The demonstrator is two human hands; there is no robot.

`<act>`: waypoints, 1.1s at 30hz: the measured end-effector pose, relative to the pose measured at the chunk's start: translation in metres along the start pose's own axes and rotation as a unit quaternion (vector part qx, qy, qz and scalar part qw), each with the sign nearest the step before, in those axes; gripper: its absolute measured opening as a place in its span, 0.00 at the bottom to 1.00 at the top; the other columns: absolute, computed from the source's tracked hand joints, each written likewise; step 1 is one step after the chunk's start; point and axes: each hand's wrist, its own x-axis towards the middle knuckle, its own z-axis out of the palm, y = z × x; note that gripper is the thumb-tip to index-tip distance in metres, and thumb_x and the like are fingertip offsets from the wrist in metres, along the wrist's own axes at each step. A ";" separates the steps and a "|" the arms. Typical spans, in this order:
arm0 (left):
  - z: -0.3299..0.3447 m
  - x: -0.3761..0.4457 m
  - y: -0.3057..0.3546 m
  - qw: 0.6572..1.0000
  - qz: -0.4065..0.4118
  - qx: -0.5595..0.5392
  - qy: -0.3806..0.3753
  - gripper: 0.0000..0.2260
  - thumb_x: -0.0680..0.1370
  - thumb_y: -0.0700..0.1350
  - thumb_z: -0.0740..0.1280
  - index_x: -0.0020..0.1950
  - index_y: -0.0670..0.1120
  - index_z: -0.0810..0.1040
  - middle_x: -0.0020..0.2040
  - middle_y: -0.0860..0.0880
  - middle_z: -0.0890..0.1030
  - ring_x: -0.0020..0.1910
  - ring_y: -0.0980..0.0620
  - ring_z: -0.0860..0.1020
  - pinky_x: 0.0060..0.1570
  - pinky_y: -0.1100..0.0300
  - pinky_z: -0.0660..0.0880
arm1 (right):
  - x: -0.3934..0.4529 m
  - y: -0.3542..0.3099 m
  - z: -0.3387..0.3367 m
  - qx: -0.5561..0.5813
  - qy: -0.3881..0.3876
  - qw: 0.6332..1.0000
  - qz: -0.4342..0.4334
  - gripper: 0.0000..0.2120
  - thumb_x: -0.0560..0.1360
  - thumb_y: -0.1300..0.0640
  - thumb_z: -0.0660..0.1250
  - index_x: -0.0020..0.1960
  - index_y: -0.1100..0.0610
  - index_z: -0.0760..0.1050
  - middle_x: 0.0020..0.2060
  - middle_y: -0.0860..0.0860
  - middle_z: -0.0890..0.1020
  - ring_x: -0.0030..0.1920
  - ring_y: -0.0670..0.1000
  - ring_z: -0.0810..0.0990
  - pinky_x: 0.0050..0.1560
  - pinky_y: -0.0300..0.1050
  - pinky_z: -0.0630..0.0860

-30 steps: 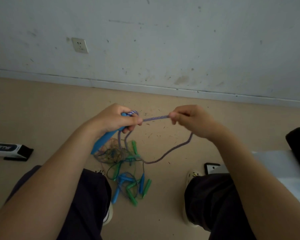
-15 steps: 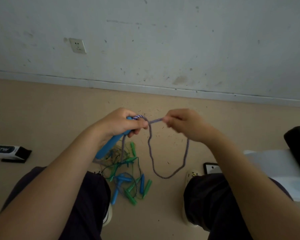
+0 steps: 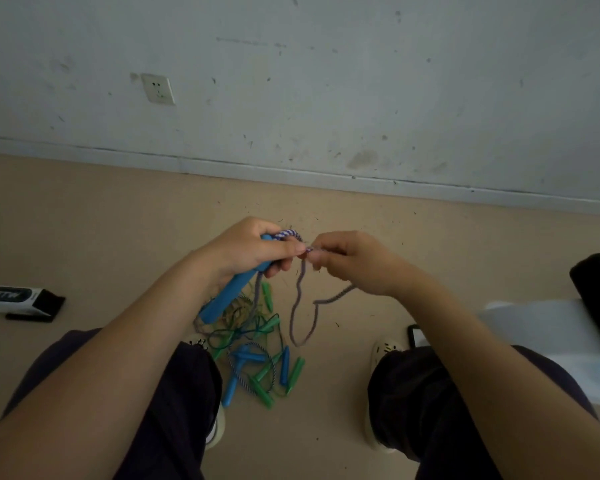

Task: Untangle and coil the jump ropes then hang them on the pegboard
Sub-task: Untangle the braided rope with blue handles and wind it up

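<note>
left hand gripping a blue handle, its grip wrapping the handle plus rope coils at its top | right hand pinching the purple braided rope, which is sagging in a loop between the knees | tangled jump ropes lying on the floor below

we count two hands, left and right, one blue handle under our left fingers, several green handles below
</note>
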 end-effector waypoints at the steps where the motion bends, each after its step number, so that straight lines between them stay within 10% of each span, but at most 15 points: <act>1: -0.004 -0.001 0.001 1.000 0.002 0.003 0.012 0.06 0.78 0.47 0.72 0.46 0.45 0.85 0.34 0.49 0.81 0.30 0.55 0.76 0.34 0.63 0.75 | -0.002 0.000 -0.007 -0.003 0.019 1.000 0.001 0.11 0.81 0.52 0.63 0.42 0.54 0.76 0.27 0.42 0.71 0.27 0.40 0.68 0.32 0.32 0.67; 7: -0.033 -0.006 -0.004 0.996 0.000 0.010 0.085 0.06 0.77 0.48 0.73 0.45 0.46 0.86 0.35 0.49 0.82 0.29 0.56 0.76 0.33 0.64 0.75 | -0.012 0.019 -0.045 -0.013 0.156 0.987 0.039 0.13 0.81 0.51 0.63 0.39 0.51 0.76 0.27 0.46 0.73 0.29 0.46 0.70 0.37 0.43 0.68; 16: 0.001 0.000 -0.007 1.000 0.009 0.021 0.017 0.07 0.76 0.50 0.74 0.46 0.46 0.85 0.34 0.51 0.82 0.30 0.56 0.77 0.32 0.65 0.74 | 0.000 -0.004 0.014 -0.034 0.022 0.999 0.004 0.09 0.79 0.50 0.66 0.44 0.54 0.78 0.29 0.45 0.73 0.28 0.40 0.70 0.32 0.33 0.67; 26: -0.032 -0.005 -0.013 0.992 -0.001 0.074 0.098 0.08 0.76 0.50 0.74 0.41 0.47 0.85 0.34 0.50 0.83 0.30 0.57 0.77 0.33 0.68 0.75 | -0.016 0.017 -0.048 -0.066 0.165 0.983 0.044 0.11 0.81 0.52 0.64 0.42 0.54 0.78 0.29 0.48 0.74 0.27 0.39 0.70 0.31 0.29 0.67; 33: -0.003 0.003 -0.009 0.998 0.011 -0.014 0.055 0.08 0.76 0.47 0.74 0.46 0.43 0.85 0.32 0.51 0.80 0.31 0.54 0.76 0.33 0.63 0.75 | -0.010 0.001 -0.010 -0.060 0.062 0.996 0.024 0.08 0.78 0.45 0.65 0.48 0.49 0.77 0.31 0.46 0.76 0.30 0.43 0.72 0.34 0.35 0.71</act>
